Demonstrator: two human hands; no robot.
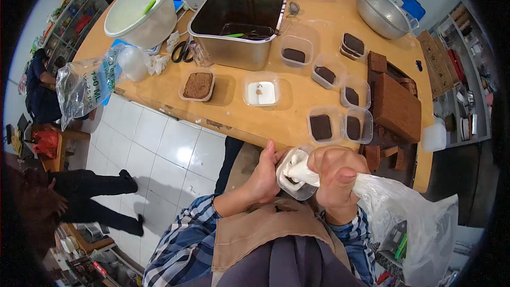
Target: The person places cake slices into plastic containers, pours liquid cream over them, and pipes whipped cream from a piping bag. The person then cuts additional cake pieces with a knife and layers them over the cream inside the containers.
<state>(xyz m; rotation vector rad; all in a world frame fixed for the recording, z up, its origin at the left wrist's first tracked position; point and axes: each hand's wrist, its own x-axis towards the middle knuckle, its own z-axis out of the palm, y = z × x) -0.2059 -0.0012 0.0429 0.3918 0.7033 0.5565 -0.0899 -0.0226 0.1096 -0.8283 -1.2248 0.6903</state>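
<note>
My left hand (261, 176) is closed round the side of a small clear plastic container (304, 193) near the table's front edge. Inside it, a thick white band of cream (289, 180) runs along the walls, with a dark layer showing in the middle. My right hand (340, 172) squeezes the neck of a clear piping bag (409, 212). White cream fills its tip, which points down into the container. The loose upper part of the bag hangs to the right over my forearm.
Several clear containers with dark cake (320, 126) stand on the table (223, 119). At right, a tray holds a large brown cake slab (396, 106). A metal pan of dark sauce (234, 48), scissors (182, 51), a white tub (141, 18) and a metal bowl (383, 13) stand further back.
</note>
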